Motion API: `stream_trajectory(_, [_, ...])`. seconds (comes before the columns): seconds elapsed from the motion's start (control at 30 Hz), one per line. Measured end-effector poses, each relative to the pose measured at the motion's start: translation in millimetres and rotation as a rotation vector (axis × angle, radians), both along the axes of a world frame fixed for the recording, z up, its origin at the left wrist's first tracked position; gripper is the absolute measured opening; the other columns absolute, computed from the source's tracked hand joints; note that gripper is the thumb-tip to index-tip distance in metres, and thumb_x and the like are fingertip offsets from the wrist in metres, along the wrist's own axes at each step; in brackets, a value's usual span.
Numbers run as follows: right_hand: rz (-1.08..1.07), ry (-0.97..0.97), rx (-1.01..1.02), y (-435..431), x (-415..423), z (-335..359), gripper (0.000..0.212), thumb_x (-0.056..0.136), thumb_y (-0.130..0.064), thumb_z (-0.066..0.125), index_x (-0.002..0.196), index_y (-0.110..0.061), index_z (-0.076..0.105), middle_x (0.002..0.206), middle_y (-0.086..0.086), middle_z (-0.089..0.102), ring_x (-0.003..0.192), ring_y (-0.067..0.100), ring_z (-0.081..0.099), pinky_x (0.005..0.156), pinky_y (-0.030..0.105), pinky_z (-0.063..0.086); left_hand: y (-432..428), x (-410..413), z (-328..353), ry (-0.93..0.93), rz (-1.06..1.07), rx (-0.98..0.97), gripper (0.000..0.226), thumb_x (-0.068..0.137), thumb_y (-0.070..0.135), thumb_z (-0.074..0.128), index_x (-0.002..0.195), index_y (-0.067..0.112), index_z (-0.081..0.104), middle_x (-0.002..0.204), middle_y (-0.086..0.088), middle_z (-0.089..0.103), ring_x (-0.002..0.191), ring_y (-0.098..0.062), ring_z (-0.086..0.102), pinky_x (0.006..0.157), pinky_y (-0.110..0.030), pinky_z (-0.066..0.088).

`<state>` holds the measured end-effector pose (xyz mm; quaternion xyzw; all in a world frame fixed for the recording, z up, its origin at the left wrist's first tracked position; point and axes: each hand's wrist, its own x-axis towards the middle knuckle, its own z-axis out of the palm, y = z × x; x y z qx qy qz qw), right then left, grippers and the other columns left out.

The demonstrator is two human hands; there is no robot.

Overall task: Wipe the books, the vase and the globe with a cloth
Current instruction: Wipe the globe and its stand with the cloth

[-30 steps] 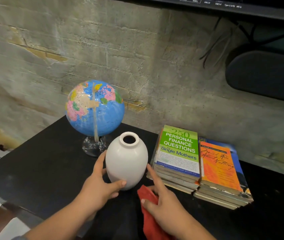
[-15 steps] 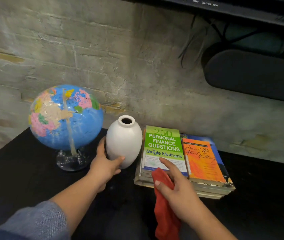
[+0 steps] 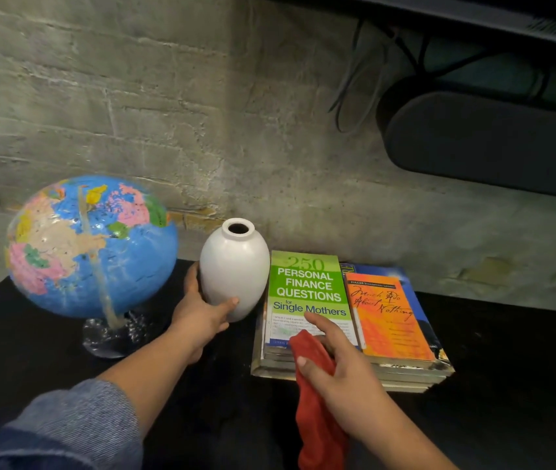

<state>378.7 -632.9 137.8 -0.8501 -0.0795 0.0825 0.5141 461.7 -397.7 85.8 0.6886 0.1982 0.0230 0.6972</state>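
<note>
Black worktop [image 3: 507, 401] carries all items. Blue plastic globe [image 3: 90, 245]: left of white oval ceramic vase [image 3: 235, 266]. Stacked paperback books [image 3: 395, 320]: just right of vase. Vase: upright, gripped low by left hand [image 3: 202, 317]. Red cloth [image 3: 317, 425]: front-right of vase, over the books' near edge, pinched by right hand [image 3: 341, 371].

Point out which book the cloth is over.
The green book, next to the vase: the right hand holds the red cloth over its near edge. The orange book lies apart.
</note>
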Motion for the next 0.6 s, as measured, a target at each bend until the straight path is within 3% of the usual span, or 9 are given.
stream_trajectory(0.2, [0.005, -0.007, -0.024, 2.8, -0.7, -4.4, 0.056, 0.091, -0.022, 0.067, 0.124, -0.061, 0.044, 0.111, -0.012, 0.065, 0.103, -0.001, 0.063, 0.097, 0.032, 0.051, 4.3, -1.2, 2.9, 0.01, -0.015, 0.05, 0.095, 0.081, 0.012, 0.074, 0.142, 0.054, 0.015, 0.142, -0.007, 0.045, 0.116, -0.032, 0.055, 0.074, -0.039, 0.058])
stream_trajectory(0.3, [0.025, -0.01, -0.024, 1.8, -0.9, -4.3, 0.056, 0.09, -0.023, 0.067, 0.123, -0.063, 0.044, 0.113, -0.011, 0.065, 0.104, 0.001, 0.063, 0.096, 0.032, 0.052, 7.4, -16.8, 11.3, 0.004, 0.012, 0.194, 0.093, 0.081, 0.016, 0.075, 0.147, 0.047, 0.017, 0.146, -0.007, 0.043, 0.122, -0.028, 0.052, 0.088, -0.044, 0.055])
stream_trajectory(0.4, [0.038, -0.007, -0.015, -0.1, -1.2, -4.6, 0.057, 0.09, -0.023, 0.067, 0.122, -0.064, 0.043, 0.117, -0.012, 0.063, 0.109, 0.002, 0.061, 0.096, 0.029, 0.051, 4.1, -50.6, 34.4, -0.08, -0.017, 0.373, 0.08, 0.083, 0.018, 0.074, 0.147, 0.033, 0.029, 0.137, 0.001, 0.048, 0.102, -0.01, 0.064, 0.096, -0.038, 0.049])
stream_trajectory(0.47, [0.046, -0.029, -0.007, -0.3, -1.9, -4.1, 0.056, 0.089, -0.024, 0.067, 0.121, -0.064, 0.044, 0.115, -0.009, 0.065, 0.106, 0.003, 0.063, 0.095, 0.029, 0.051, 0.6, -78.3, 55.4, -0.205, -0.071, 0.454, 0.055, 0.086, 0.013, 0.07, 0.134, 0.03, 0.048, 0.124, 0.01, 0.056, 0.084, 0.003, 0.066, 0.089, -0.025, 0.051])
stream_trajectory(0.6, [0.069, -0.042, -0.016, 4.1, -2.9, -3.9, 0.053, 0.083, -0.037, 0.065, 0.122, -0.064, 0.043, 0.115, -0.012, 0.065, 0.108, 0.003, 0.062, 0.095, 0.029, 0.05, 18.8, -115.4, 105.0, -0.512, 0.026, 0.606, 0.025, 0.083, 0.02, 0.071, 0.096, 0.042, 0.067, 0.091, 0.01, 0.067, 0.08, 0.0, 0.065, 0.073, -0.009, 0.05])
